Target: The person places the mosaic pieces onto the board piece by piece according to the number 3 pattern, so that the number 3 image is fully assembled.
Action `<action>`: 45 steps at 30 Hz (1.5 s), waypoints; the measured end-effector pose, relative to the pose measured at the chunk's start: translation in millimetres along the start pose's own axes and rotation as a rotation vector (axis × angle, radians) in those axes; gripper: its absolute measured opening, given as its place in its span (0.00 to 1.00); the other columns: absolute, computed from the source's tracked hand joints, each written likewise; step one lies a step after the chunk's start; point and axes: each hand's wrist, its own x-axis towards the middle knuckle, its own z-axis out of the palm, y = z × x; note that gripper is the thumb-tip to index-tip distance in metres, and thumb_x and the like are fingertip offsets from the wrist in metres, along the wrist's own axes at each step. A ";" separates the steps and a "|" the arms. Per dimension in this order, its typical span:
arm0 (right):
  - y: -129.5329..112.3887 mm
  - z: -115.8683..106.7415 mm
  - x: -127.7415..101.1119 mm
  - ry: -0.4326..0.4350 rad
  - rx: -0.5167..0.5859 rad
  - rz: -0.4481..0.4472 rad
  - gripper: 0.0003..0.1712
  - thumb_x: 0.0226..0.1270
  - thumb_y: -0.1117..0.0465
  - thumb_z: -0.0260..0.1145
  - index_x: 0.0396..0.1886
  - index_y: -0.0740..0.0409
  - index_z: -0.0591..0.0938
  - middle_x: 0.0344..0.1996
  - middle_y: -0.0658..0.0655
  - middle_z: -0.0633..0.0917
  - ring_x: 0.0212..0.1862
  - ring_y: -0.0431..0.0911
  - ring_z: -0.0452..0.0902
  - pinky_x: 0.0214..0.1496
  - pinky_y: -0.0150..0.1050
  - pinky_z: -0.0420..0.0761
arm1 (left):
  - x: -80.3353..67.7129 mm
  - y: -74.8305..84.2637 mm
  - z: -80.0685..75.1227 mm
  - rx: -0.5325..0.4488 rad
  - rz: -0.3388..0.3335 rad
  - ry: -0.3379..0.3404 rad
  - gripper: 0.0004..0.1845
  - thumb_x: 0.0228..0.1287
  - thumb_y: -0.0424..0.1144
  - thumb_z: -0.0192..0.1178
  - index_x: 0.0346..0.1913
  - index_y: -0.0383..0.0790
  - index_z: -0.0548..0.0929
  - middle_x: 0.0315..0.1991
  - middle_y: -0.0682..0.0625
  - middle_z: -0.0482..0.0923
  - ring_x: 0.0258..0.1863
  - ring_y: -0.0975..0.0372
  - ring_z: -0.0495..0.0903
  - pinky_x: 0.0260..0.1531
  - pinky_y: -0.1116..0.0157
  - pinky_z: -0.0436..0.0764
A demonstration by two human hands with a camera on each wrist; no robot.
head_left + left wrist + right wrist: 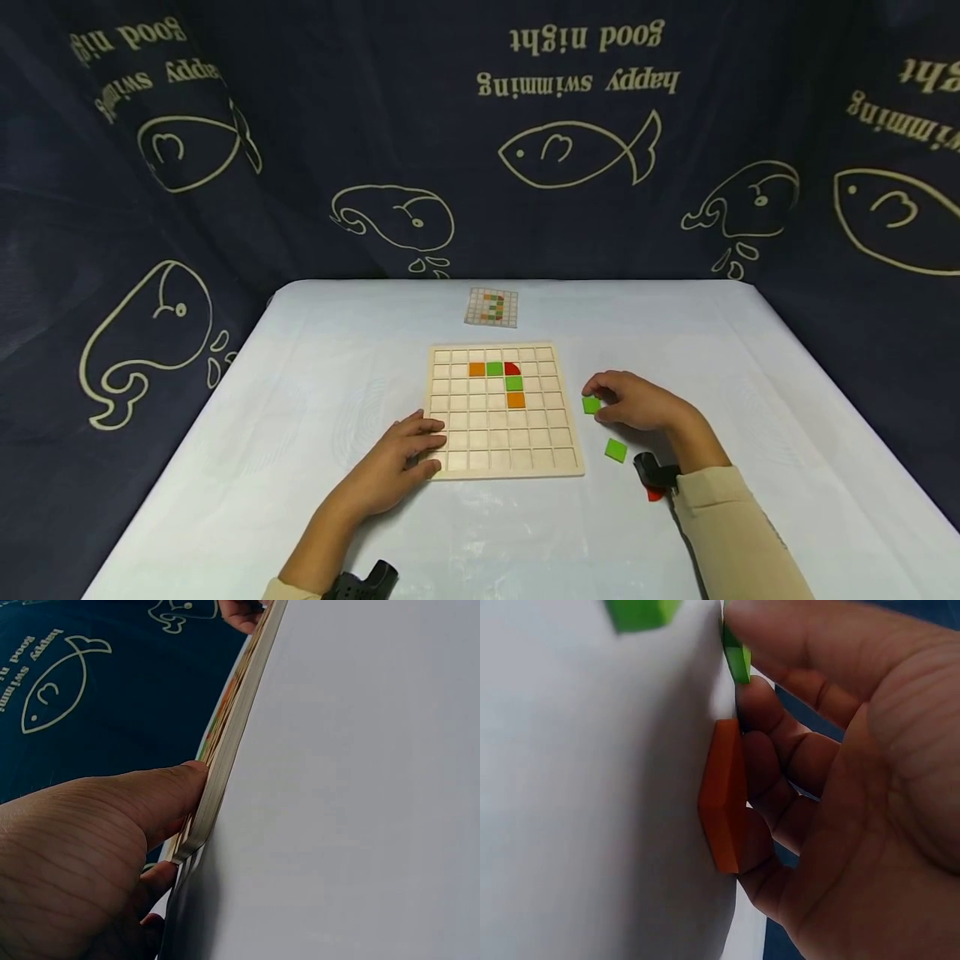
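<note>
Dark fish-print cloth hung behind a white table (pixel 300 500). On it lay a wooden grid board (pixel 504 411) with five tiles placed near the top: orange, green, a red quarter-round, green, orange; most cells were bare. A pattern card (pixel 491 307) lay beyond. The left hand (pixel 401 460) rested flat, steadying the board's near-left edge. The right hand (pixel 637 404) pinched a green tile (pixel 591 405) beside the board; an orange tile (pixel 724 795) lay under its fingers, another green tile (pixel 616 450) nearby.

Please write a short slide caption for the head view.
Right hand pinches green tile; left hand rests on grid board.
</note>
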 end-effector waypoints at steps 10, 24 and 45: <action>2.0 2.1 0.6 0.002 -0.018 -0.018 0.17 0.59 0.73 0.67 0.49 0.61 0.81 0.45 0.55 0.80 0.49 0.50 0.73 0.55 0.51 0.74 | 0.3 -0.1 0.9 -0.010 -0.016 0.001 0.19 0.68 0.39 0.65 0.59 0.37 0.83 0.66 0.49 0.72 0.75 0.47 0.54 0.69 0.42 0.57; 3.6 2.2 0.0 0.007 -0.020 0.030 0.17 0.62 0.71 0.66 0.51 0.57 0.82 0.45 0.53 0.80 0.49 0.50 0.72 0.56 0.50 0.72 | 0.8 1.5 1.2 -0.014 -0.009 0.007 0.18 0.66 0.37 0.66 0.57 0.35 0.84 0.65 0.48 0.73 0.75 0.46 0.55 0.70 0.42 0.57; -4.5 -3.4 1.8 0.035 0.051 -0.023 0.19 0.63 0.70 0.66 0.54 0.58 0.84 0.47 0.54 0.80 0.47 0.50 0.71 0.51 0.45 0.72 | 0.5 1.3 0.9 -0.004 -0.002 0.008 0.19 0.66 0.37 0.65 0.58 0.36 0.83 0.65 0.47 0.72 0.75 0.45 0.55 0.69 0.41 0.58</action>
